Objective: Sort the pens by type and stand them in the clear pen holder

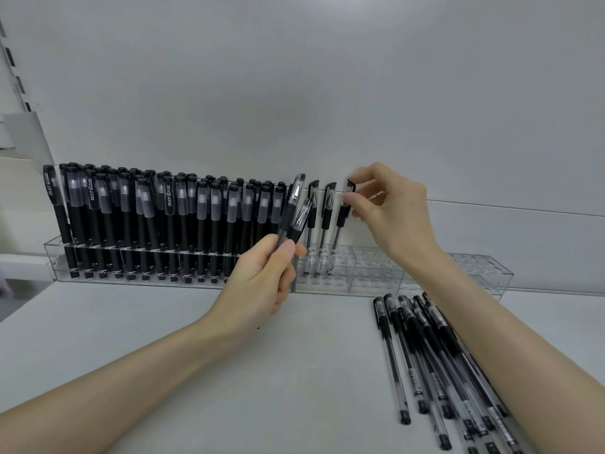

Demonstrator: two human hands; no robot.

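in the middle of the clear pen holder (425, 280), right hand (389, 211) pinches a clear-barrel pen (340, 221) by its cap: hold it upright, seat it beside its two neighbours (324, 217). left hand (262, 276) grips two spare pens (293, 217).

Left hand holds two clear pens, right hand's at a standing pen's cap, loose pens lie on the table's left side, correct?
No. The head view shows the loose pens on the right side of the table; the left hand does hold two clear pens, the right hand is at a standing pen's cap.
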